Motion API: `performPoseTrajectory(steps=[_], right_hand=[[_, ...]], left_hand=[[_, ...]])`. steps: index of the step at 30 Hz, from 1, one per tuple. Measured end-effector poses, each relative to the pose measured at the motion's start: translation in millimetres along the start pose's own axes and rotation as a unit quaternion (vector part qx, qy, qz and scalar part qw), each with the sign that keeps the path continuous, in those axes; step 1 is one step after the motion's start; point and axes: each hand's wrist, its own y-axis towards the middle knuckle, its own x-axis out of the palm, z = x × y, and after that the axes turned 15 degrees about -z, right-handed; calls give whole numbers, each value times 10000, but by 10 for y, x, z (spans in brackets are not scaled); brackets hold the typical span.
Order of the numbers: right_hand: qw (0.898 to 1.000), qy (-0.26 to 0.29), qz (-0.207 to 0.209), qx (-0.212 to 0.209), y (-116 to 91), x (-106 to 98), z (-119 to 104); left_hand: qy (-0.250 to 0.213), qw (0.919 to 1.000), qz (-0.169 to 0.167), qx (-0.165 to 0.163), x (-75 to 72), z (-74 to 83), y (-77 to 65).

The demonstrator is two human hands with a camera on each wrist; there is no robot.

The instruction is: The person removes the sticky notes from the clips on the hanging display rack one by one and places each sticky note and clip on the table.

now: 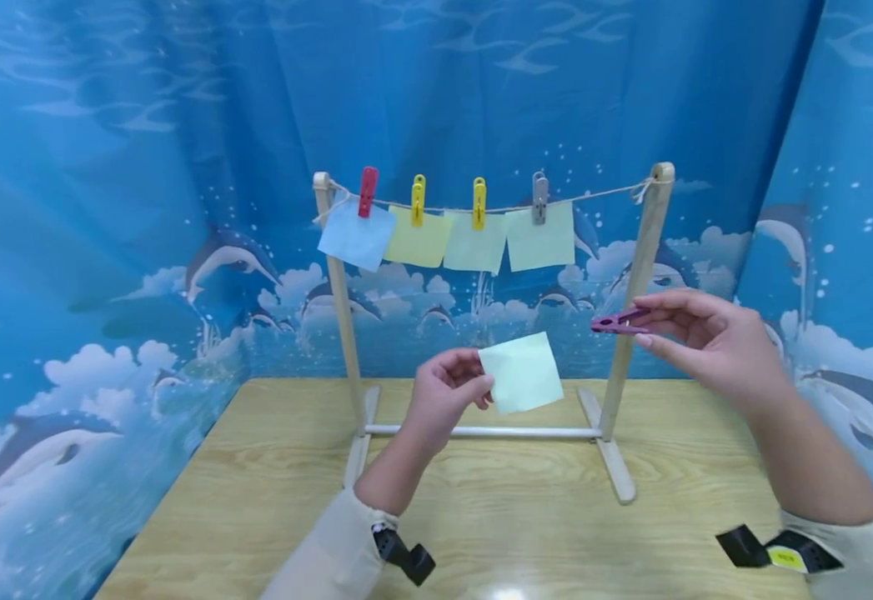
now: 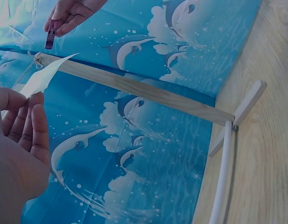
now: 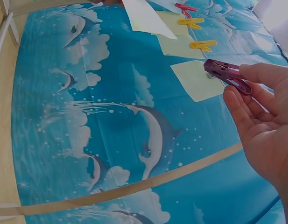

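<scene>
Centre of frame, left hand (image 1: 444, 387) pinches a pale green note (image 1: 524, 377) by its left edge; to its right, right hand (image 1: 714, 346) pinches a purple clothespin (image 1: 618, 323), note and pin apart. Beyond, upper centre, string (image 1: 603, 195) on a wooden stand (image 1: 637, 279) carries four hung notes (image 1: 419, 244), each under its own clip (image 1: 479, 202): red, yellow, yellow, grey. My reading: four pegged, the held one not yet. Wood-grain worktop (image 1: 233, 508) spans lower frame, bearing the stand; dolphin-print curtain (image 1: 451, 92) behind.
</scene>
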Motion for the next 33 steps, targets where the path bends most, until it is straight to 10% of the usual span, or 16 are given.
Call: performPoseTrajectory(steps=[21,33], right_hand=[[9924,1198,11,271,-305,270,371],[9874,1482,105,543,-455,378,508]], left_hand=[[20,9995,285,-101,-313,-143,-547],[161,9943,1057,-49,-581,-210,-840]])
